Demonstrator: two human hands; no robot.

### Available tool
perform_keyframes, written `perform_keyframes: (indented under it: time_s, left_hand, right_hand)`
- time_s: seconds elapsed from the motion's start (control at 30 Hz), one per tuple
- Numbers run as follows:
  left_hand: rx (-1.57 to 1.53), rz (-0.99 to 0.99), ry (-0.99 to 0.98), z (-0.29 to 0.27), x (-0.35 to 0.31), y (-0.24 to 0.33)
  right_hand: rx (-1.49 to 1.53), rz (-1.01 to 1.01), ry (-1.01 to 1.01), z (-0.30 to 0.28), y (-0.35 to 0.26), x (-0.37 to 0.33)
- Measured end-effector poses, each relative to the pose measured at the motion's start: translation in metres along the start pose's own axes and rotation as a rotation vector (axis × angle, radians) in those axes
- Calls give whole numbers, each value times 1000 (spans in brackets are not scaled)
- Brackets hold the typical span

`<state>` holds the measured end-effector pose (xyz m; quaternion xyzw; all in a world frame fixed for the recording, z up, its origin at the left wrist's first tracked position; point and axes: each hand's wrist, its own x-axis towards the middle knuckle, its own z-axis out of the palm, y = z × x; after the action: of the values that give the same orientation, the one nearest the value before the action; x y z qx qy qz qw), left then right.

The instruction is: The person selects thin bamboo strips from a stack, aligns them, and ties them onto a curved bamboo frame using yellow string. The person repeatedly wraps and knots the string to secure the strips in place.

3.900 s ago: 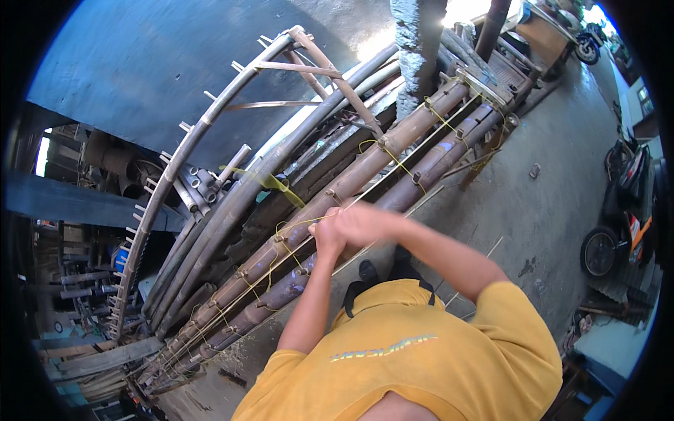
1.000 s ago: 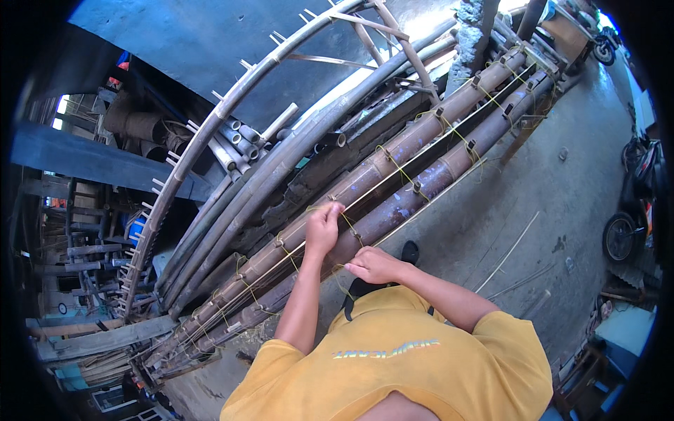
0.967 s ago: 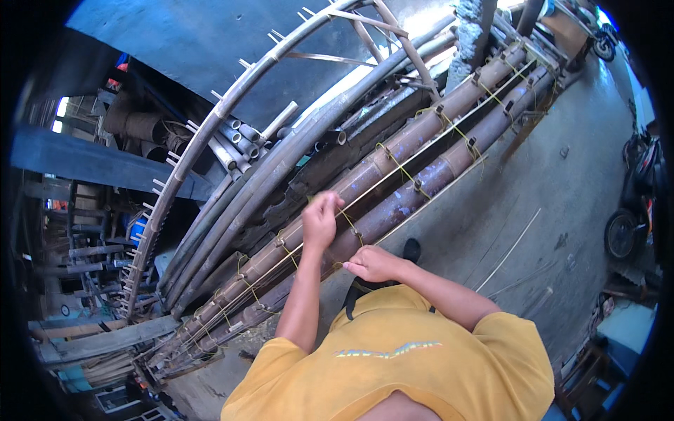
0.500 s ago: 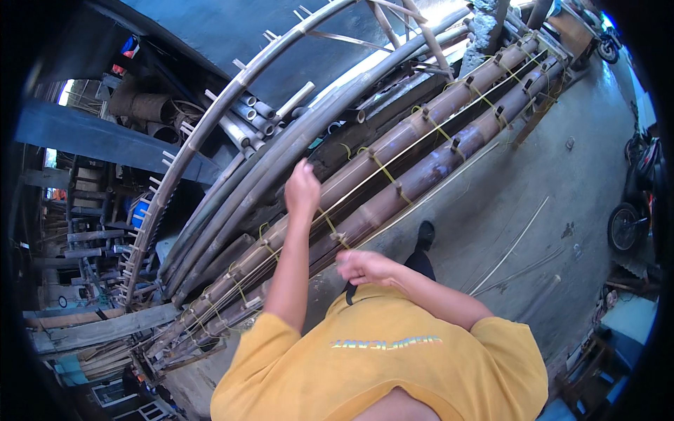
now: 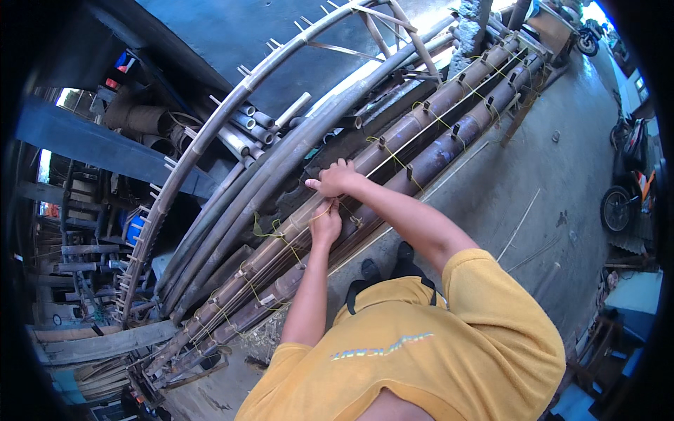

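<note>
Two long bamboo poles lie side by side on a slant, the far pole [image 5: 398, 127] and the near pole [image 5: 388, 201]. Short dark pegs stand up along them, and thin yellow cord [image 5: 282, 236] ties them at intervals. My left hand [image 5: 325, 224] is closed at the near side of the far pole, pinching the yellow cord. Just above it, my right hand [image 5: 338, 178] lies over the far pole with the thumb held apart and the fingers bent across its top. Its fingertips are partly hidden. Pale thin strips run along between the poles.
A curved bamboo frame [image 5: 193, 144] with pegs arches behind the poles, beside bent bamboo lengths [image 5: 265, 179] and a stack of cut tubes [image 5: 253, 126]. A loose strip [image 5: 518, 224] lies on the concrete floor [image 5: 554, 175] at the right. Motorcycles [image 5: 618, 207] stand farther right.
My left hand has come down from above the far pole to its near side. My right hand has moved from near my waist up and across onto the far pole.
</note>
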<state>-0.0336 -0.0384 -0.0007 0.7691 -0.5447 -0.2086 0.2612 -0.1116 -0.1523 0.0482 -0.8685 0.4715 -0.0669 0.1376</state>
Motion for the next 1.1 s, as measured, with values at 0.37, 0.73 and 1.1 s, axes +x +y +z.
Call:
perform_keyframes:
  time_s: [0.37, 0.73, 1.1]
  left_hand:
    - [-183, 33, 80, -10, -5, 6]
    - [-29, 54, 66, -32, 106, -34]
    - [110, 45, -150, -127, -88, -128]
  right_hand:
    - [731, -523, -233, 34, 32, -164]
    - [392, -449, -214, 47, -31, -192]
    - [1904, 348, 674, 86, -184, -170]
